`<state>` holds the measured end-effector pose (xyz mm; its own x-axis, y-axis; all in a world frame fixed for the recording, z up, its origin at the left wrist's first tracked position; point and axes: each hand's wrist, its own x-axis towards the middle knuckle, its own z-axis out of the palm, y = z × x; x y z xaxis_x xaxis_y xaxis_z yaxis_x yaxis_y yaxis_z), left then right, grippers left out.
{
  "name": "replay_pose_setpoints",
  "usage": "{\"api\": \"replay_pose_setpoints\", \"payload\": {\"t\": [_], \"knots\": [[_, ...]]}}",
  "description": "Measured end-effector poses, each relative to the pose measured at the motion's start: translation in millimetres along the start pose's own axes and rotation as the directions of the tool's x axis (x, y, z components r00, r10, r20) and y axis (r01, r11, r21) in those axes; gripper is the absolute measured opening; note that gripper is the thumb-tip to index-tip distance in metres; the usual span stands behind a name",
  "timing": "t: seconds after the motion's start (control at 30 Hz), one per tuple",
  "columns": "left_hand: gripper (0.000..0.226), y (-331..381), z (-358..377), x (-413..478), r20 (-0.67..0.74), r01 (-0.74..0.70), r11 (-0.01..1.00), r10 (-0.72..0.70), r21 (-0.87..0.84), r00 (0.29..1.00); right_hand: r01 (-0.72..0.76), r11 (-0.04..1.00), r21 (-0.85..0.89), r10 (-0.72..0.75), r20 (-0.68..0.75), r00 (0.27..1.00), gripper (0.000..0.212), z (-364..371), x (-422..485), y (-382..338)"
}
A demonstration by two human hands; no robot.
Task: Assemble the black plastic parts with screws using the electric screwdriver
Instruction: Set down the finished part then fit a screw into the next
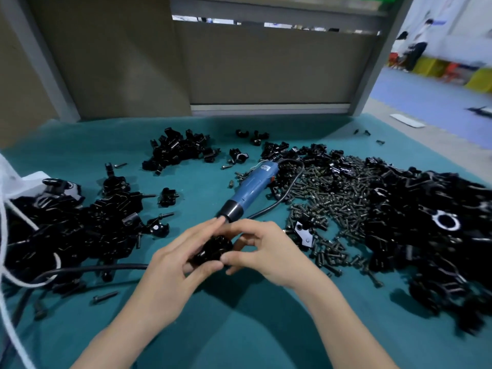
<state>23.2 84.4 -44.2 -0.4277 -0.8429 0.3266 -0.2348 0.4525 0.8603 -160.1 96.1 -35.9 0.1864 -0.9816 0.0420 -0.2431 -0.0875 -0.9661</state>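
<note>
Both the left hand [170, 265] and the right hand [269, 251] curled their fingers around a glossy, knobbly black plastic part [213, 250] above the teal cloth [239, 328]. Seating the halves flush would likely help before reaching for the blue screwdriver [250, 190] lying just behind, beside the dull metal screws [332, 198].
</note>
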Motion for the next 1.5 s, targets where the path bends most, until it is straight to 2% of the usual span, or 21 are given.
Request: {"api": "replay_pose_setpoints", "payload": {"t": [0.07,0.2,0.3,0.5,0.8,0.87,0.9,0.93,0.97,1.03,1.13,1.2,1.27,1.37,1.5], "knots": [[0.062,-2.6,0.2,0.5,-0.015,0.008,0.999,-0.008,-0.034,1.0,-0.008,0.999,0.053,0.008,-0.003,1.0,0.031,-0.5,0.5,-0.3],[0.051,-12.4,5.7,1.2,-0.098,0.12,0.952,-0.153,-0.28,0.983,-0.018,0.985,0.171,0.02,-0.014,1.0,0.032,-3.2,0.5,-2.6],[0.038,-15.7,10.5,2.1,-0.108,0.154,0.93,-0.201,-0.334,0.974,-0.046,0.978,0.202,0.048,-0.005,0.999,0.032,-6.4,-0.1,-1.8],[0.035,-15.9,17.8,1.7,-0.163,0.207,0.893,-0.292,-0.4,0.943,-0.067,0.978,0.196,0.07,-0.006,0.998,0.033,-10.9,-1.3,-1.8],[0.029,-15.4,20.9,1.2,-0.131,0.228,0.896,-0.297,-0.382,0.946,-0.126,0.988,0.084,0.123,0.046,0.991,0.037,-24.4,-11.8,-11.5],[0.029,-15.4,20.1,2.0,-0.133,0.237,0.888,-0.31,-0.395,0.941,-0.131,0.991,-0.033,0.132,0.015,0.991,0.035,-42.5,-18.8,-21.9],[0.029,-15.6,20.1,2.4,-0.128,0.245,0.881,-0.32,-0.404,0.939,-0.135,0.978,-0.16,0.131,-0.036,0.991,0.029,-56.1,-21.5,-28.6],[0.029,-16.2,20.2,2.4,-0.124,0.251,0.876,-0.327,-0.411,0.937,-0.15,0.932,-0.331,0.12,-0.108,0.987,0.024,-71.4,-22.9,-35.8],[0.029,-17.0,20.3,2.2,-0.121,0.254,0.874,-0.329,-0.413,0.937,-0.178,0.838,-0.515,0.096,-0.182,0.979,0.02,-89.0,-22.7,-42.2],[0.03,-18.5,20.3,2.3,-0.121,0.256,0.876,-0.33,-0.41,0.936,-0.253,0.571,-0.781,0.098,-0.241,0.965,0.017,-123.5,-19.0,-51.1],[0.03,-20.0,19.9,2.3,-0.111,0.264,0.878,-0.332,-0.399,0.937,-0.301,0.219,-0.928,0.268,-0.239,0.933,0.012,-159.5,-13.5,-47.0],[0.03,-21.3,19.1,2.2,-0.108,0.265,0.876,-0.333,-0.402,0.937,-0.265,0.062,-0.962,0.356,-0.226,0.907,0.014,-169.4,-12.6,-40.4],[0.03,-22.3,19.1,2.1,-0.109,0.265,0.877,-0.332,-0.4,0.937,-0.222,-0.022,-0.975,0.388,-0.213,0.897,0.016,-172.4,-12.4,-33.3],[0.03,-22.4,18.8,1.5,-0.108,0.266,0.88,-0.332,-0.394,0.937,-0.197,-0.084,-0.977,0.377,-0.214,0.901,0.019,-169.5,-13.6,-20.8],[0.032,-19.7,17.8,1.1,-0.099,0.263,0.877,-0.327,-0.401,0.94,-0.164,-0.216,-0.962,0.362,-0.235,0.902,0.022,-160.7,-14.0,-7.9]]}}
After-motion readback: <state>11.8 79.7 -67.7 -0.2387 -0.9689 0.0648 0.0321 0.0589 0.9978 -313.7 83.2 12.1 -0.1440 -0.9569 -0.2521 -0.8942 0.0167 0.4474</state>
